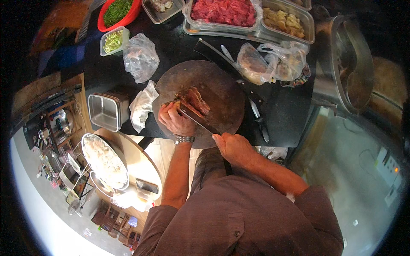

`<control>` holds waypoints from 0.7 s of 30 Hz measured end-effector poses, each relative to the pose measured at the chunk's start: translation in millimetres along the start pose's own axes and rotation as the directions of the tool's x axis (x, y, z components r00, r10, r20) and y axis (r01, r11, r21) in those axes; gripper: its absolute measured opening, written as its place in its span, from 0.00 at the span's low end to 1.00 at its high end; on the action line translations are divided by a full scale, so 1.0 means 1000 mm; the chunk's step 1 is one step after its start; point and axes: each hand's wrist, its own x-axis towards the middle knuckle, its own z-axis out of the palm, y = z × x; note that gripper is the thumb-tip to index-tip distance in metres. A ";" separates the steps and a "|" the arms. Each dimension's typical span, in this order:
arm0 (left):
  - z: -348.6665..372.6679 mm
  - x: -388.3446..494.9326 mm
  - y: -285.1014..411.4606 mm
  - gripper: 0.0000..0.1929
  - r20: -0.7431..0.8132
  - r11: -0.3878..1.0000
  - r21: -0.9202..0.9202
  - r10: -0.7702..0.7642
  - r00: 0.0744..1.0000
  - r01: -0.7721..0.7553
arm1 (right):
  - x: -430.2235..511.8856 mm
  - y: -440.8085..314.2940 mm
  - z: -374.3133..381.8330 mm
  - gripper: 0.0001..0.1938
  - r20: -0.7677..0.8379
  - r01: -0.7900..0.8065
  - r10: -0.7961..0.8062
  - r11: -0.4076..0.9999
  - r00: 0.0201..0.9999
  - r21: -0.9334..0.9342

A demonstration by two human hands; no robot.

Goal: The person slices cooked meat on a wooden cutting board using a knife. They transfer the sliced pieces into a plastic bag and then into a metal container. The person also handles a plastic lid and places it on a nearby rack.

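Observation:
A round wooden chopping board (221, 83) lies in front of me on the black table. On it rests a piece of dark, browned meat (196, 98), with slices leaning beside the blade. My right hand (235, 148) grips the handle of a kitchen knife (200, 120), whose blade runs up and left against the meat. With bent fingers, my left hand (179, 120) holds the near-left end of the meat, close to the blade. Those fingers hide part of the meat. A metal-band watch (184, 139) circles my left wrist.
Right of the board lie a black-handled knife (258, 118) and a knife sharpening steel or blade (217, 52). Plastic bags (141, 57) and crumpled paper (143, 105) sit left, beside steel containers (107, 112). Behind stand a tray of red meat (222, 12) and a large metal pot (339, 64).

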 end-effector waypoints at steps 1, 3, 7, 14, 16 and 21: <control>0.000 0.000 0.000 0.18 0.006 1.000 -0.007 -0.001 1.000 0.001 | 0.000 0.000 -0.001 0.29 -0.001 0.027 -0.027 0.999 1.000 -0.022; 0.001 0.001 0.000 0.17 0.004 1.000 -0.014 -0.002 1.000 0.002 | 0.001 0.000 -0.003 0.30 -0.004 0.075 -0.075 0.997 0.997 -0.034; 0.003 0.001 -0.001 0.12 -0.010 1.000 -0.016 -0.006 1.000 0.005 | 0.004 -0.002 -0.005 0.30 0.017 0.034 -0.034 0.999 0.999 0.025; 0.005 -0.003 -0.007 0.24 -0.010 0.999 -0.009 0.050 0.999 -0.050 | 0.038 -0.006 0.008 0.30 0.071 0.054 -0.053 0.999 0.996 -0.010; 0.005 -0.003 -0.007 0.23 -0.008 0.999 0.000 0.049 0.999 -0.049 | 0.041 -0.007 0.009 0.30 0.065 0.019 -0.019 1.000 0.998 0.002; 0.002 0.004 -0.004 0.16 -0.020 0.998 -0.018 0.061 0.998 -0.062 | 0.029 -0.009 0.003 0.32 0.048 0.024 -0.025 1.000 0.999 0.018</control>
